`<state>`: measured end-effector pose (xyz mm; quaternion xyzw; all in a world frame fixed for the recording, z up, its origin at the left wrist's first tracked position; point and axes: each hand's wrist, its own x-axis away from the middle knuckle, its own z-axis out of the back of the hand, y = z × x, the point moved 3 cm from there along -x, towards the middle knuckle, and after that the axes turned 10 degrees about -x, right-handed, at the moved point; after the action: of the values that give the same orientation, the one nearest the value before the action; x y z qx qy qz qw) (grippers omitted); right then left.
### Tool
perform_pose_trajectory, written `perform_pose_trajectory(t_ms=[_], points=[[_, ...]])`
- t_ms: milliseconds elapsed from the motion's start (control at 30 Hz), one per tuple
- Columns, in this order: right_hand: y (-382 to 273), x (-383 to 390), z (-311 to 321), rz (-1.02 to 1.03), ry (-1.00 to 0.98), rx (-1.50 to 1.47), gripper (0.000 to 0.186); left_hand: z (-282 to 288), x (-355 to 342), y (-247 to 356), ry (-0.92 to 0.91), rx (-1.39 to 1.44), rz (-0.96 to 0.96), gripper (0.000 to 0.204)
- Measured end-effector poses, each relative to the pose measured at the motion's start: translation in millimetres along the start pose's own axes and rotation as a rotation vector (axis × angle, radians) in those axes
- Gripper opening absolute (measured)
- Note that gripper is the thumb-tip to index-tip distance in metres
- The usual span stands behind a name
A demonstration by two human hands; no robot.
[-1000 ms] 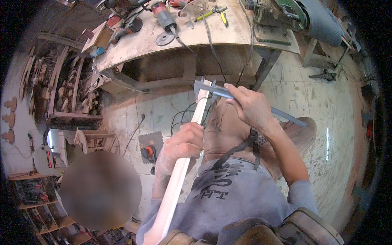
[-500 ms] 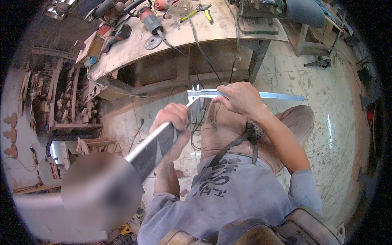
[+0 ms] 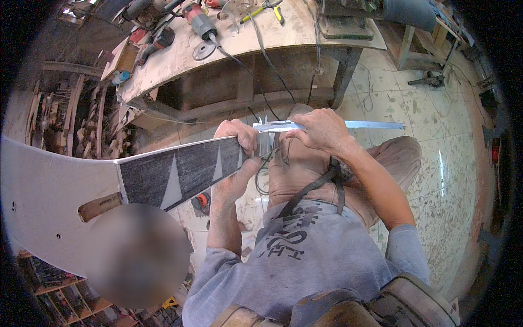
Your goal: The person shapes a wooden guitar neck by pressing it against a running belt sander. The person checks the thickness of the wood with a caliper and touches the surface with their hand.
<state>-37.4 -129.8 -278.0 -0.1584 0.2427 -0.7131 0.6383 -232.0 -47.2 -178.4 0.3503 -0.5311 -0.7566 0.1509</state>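
Observation:
An unfinished electric guitar (image 3: 60, 185) with a pale body reaches in from the left. Its dark fretboard (image 3: 144, 182) carries pale pointed inlays and faces up. My left hand (image 3: 239, 136) is closed around the neck toward its narrow end, fingers over the far edge and thumb at the near one. My right hand (image 3: 324, 131) grips a silver vernier caliper (image 3: 376, 125), its beam pointing right. The caliper's jaws are just beyond my left fingers, close to the neck's end. I cannot tell whether they touch it. A round blurred patch hides part of the guitar body's near side.
Ahead stands a workbench (image 3: 234, 46) with a corded grinder (image 3: 199, 22), a loose disc (image 3: 204, 50), a cordless drill (image 3: 155, 46) and yellow-handled pliers (image 3: 253, 15). Cables hang off its front. Wood pieces (image 3: 81, 117) crowd the left side. A dark tool (image 3: 427, 80) lies on the tiled floor.
The guitar has turned from edge-on so its fretboard faces up, and its body has swung up on the left. My left hand has moved forward and right; the caliper stays nearly in place.

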Motion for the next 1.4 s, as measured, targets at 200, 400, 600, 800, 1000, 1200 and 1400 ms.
perform_pose_trajectory(t_ms=[200, 400, 600, 800, 1000, 1200, 1400], points=[[1, 0, -3, 0.001, -0.005, 0.000, 0.046, -1, -1, 0, -0.012, -0.008, 0.001, 0.041], [6, 0, -9, 0.031, 0.025, 0.001, 0.046, 0, -2, -2, -0.050, -0.046, -0.022, 0.035], [8, -1, -10, 0.027, 0.015, -0.010, 0.045, -3, -5, -1, -0.026, -0.030, 0.034, 0.036], [9, 0, -12, 0.017, 0.010, -0.018, 0.045, -5, -8, -2, -0.022, -0.066, 0.033, 0.034], [9, 1, -11, 0.014, 0.013, -0.030, 0.044, -6, -9, 1, -0.052, -0.053, 0.111, 0.042], [11, 2, -12, 0.033, 0.036, -0.047, 0.044, -6, -10, -2, -0.041, -0.059, 0.055, 0.037], [9, 2, -10, 0.033, 0.042, -0.038, 0.046, -9, -12, 3, -0.019, -0.031, 0.154, 0.042]])
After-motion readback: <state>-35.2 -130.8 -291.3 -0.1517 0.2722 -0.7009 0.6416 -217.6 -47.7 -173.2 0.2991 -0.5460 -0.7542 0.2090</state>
